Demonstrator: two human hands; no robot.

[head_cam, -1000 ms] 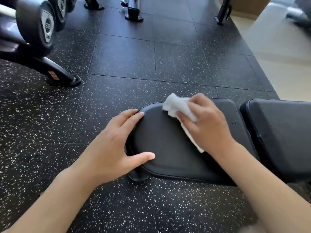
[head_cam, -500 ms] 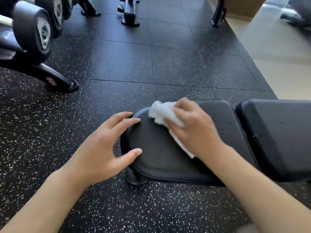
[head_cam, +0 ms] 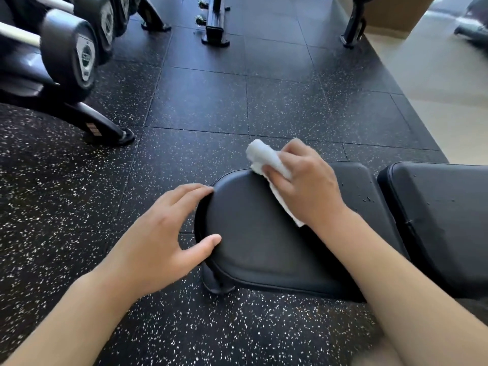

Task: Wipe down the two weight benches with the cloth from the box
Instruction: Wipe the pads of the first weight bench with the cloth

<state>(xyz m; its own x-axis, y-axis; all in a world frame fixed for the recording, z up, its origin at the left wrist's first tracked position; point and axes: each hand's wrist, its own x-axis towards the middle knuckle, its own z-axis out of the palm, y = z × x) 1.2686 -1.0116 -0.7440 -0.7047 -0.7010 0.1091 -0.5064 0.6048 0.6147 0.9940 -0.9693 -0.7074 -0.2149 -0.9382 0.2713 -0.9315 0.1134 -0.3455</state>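
A rack of dumbbells (head_cam: 71, 51) stands far to the left of the black seat pad (head_cam: 258, 241), its curved black foot (head_cam: 105, 128) resting on the speckled rubber floor (head_cam: 66, 207). Nearer in, the left hand (head_cam: 161, 239) rests at the seat pad's rounded left end: its fingers are straight and spread, the fingertips lying along the upper left edge of the pad and the thumb touching its near left edge, so it holds nothing. Under that end of the pad a short black support (head_cam: 216, 283) meets the floor. Toward the far edge of the pad, right of the left hand, the right hand (head_cam: 309, 186) grips a crumpled white cloth (head_cam: 266, 159), fingers curled over it and pressing it onto the pad's surface; one end of the cloth sticks out past the far edge of the pad, another end trails from under the palm toward the wrist. Just right of the seat pad, across a narrow gap, lies the back pad (head_cam: 443, 223) with a few small dark specks on it. Beyond the pads, farther right, the rubber tiles give way to a pale floor (head_cam: 435, 88).
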